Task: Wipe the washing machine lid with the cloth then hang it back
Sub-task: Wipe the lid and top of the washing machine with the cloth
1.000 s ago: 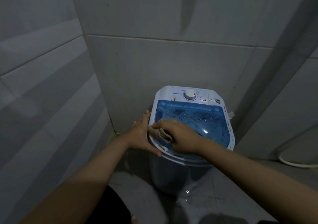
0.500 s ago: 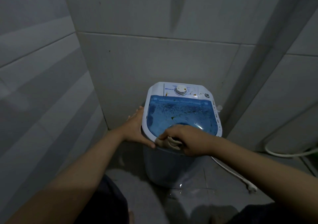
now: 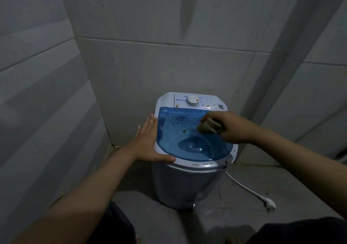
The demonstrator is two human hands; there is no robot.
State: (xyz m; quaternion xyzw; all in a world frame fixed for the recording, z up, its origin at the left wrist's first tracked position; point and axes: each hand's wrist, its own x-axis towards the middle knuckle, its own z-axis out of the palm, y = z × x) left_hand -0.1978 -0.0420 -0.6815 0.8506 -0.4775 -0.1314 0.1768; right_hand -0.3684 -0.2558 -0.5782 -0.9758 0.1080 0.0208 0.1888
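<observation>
A small white washing machine (image 3: 187, 183) stands in a tiled corner, topped by a translucent blue lid (image 3: 187, 142) with dark and orange specks on it. My right hand (image 3: 231, 127) is closed around a bunched beige cloth (image 3: 207, 126), which presses on the lid's far right part. My left hand (image 3: 150, 142) lies flat with fingers spread against the machine's left rim, thumb along the front edge. A white dial (image 3: 193, 100) sits on the control panel behind the lid.
Grey tiled walls close in at the left and behind the machine. A white power cord with its plug (image 3: 266, 204) lies loose on the wet tiled floor at the right. My dark-clothed knees show at the bottom.
My right hand has carried the cloth from the lid's near left edge across to its far right part. My left hand stays on the left rim.
</observation>
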